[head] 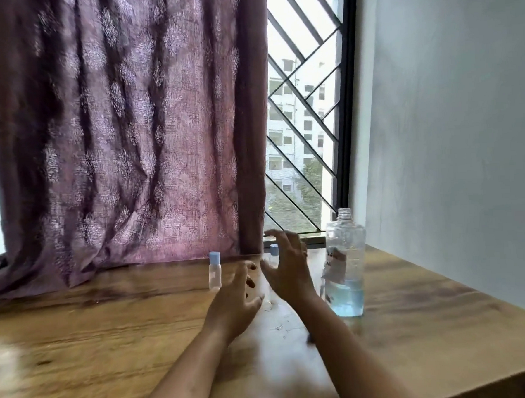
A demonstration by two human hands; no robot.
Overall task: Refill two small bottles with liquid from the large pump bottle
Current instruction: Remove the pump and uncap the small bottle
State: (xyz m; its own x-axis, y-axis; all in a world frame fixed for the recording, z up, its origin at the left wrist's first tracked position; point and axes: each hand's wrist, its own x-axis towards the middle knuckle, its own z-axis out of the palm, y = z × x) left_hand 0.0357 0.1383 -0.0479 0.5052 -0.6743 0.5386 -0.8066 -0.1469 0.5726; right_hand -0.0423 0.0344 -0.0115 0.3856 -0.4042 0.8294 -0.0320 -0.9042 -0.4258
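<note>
Your left hand (236,300) and right hand (289,267) hover spread, holding nothing. Just beyond stand the left small bottle (214,271) and right small bottle (274,250), likely light and tippy, so pinch each by the body. The large bottle (346,264) stands right.

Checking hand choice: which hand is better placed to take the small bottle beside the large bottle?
Right hand, likely: its spread fingers hover just before that small bottle; the left hand is nearer the other small bottle.

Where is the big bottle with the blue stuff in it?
In the head view, the big bottle stands on the right side of the wooden table, near the window, just right of the right hand.
</note>
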